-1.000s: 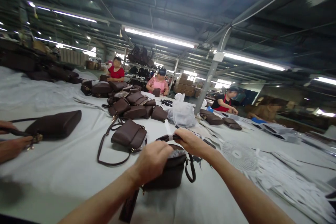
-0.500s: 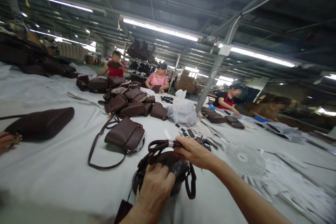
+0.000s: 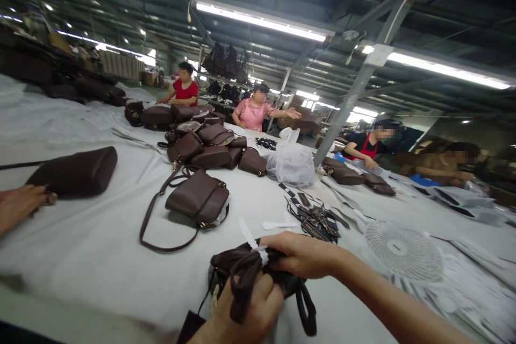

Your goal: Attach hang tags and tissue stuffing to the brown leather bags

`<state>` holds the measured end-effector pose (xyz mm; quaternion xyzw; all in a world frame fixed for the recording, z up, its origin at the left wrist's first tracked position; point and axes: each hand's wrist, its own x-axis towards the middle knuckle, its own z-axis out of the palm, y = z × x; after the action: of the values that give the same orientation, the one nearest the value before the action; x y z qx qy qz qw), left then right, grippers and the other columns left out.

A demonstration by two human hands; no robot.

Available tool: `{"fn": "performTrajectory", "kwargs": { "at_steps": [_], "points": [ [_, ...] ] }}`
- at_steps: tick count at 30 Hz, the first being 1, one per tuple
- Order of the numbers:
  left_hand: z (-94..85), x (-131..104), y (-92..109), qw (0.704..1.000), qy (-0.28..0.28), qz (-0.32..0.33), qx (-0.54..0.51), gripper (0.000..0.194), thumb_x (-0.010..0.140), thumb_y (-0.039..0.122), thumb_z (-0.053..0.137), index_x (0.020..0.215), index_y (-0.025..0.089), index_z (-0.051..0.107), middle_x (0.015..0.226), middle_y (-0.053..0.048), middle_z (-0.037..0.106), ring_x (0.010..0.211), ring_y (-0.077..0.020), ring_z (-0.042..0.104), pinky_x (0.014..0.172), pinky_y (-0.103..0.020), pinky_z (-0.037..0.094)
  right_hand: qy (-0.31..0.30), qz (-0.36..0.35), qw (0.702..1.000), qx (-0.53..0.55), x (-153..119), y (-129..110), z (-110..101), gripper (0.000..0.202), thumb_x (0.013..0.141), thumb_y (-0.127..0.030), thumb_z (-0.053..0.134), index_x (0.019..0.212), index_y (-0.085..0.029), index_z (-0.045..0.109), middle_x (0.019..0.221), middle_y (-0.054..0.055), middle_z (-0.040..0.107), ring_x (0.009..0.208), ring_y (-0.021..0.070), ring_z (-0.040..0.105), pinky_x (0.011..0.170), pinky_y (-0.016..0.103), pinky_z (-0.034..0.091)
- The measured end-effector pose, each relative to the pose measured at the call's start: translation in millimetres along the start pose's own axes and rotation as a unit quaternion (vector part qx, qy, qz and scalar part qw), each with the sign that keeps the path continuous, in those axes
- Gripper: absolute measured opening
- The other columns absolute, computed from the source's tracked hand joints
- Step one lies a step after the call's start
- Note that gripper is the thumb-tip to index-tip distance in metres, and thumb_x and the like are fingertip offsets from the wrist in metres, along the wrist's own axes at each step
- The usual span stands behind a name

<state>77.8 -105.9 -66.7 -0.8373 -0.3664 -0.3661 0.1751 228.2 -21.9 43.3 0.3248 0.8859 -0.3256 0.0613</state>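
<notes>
A dark brown bag [image 3: 291, 286] sits open at the bottom centre, its looped strap [image 3: 245, 279] bound by a white band [image 3: 263, 253]. My right hand [image 3: 300, 253] comes in from the right, closed on the strap bundle beside the band. My left hand [image 3: 258, 309] lies lower, at the bag's opening, its fingers curled and partly covered by the hanging strap loop; what they grip is hidden. A dark tag [image 3: 191, 327] hangs by a cord at the bag's left.
Another person's hand [image 3: 24, 205] touches a brown bag [image 3: 76, 172] at the left. A brown bag with strap [image 3: 198, 199], a pile of bags [image 3: 212, 156], black tags [image 3: 314, 217] and a white fan [image 3: 403, 250] lie on the white-covered table [image 3: 100, 263]. Several people work beyond.
The strap bundle has come down over my left hand, with my right hand lower on it. The view has shifted. A person in pink now stretches out an arm.
</notes>
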Motion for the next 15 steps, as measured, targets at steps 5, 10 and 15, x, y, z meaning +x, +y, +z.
{"fn": "performTrajectory", "kwargs": {
  "at_steps": [5,10,15],
  "points": [
    [1.6,4,-4,0.999,-0.007,0.005,-0.034,0.017,0.089,0.011,0.044,0.077,0.020,0.052,0.068,0.000,0.056,0.063,-0.0180,0.055,0.058,-0.031,0.043,-0.060,0.020,0.996,-0.061,10,2,-4,0.036,0.064,-0.006,0.050,0.094,-0.019,0.065,0.093,0.001,0.068,0.082,0.0164,0.059,0.071,0.022,0.044],
    [1.1,5,-9,0.999,0.005,0.006,-0.050,0.018,0.092,0.016,0.043,0.077,0.019,0.052,0.069,0.000,0.056,0.067,-0.0180,0.054,0.062,-0.031,0.042,-0.086,0.023,0.995,0.033,19,4,1,0.035,0.069,-0.010,0.052,0.101,-0.017,0.066,0.091,-0.001,0.067,0.080,0.0157,0.059,0.070,0.022,0.046],
    [1.2,8,-11,0.999,0.020,0.014,-0.045,0.022,0.093,0.015,0.042,0.072,0.019,0.049,0.065,0.000,0.054,0.061,-0.0169,0.050,0.059,-0.032,0.039,-0.053,0.009,0.998,-0.011,19,11,3,0.030,0.072,-0.009,0.051,0.096,-0.017,0.067,0.093,0.002,0.069,0.086,0.0177,0.060,0.077,0.025,0.047]
  ]
}}
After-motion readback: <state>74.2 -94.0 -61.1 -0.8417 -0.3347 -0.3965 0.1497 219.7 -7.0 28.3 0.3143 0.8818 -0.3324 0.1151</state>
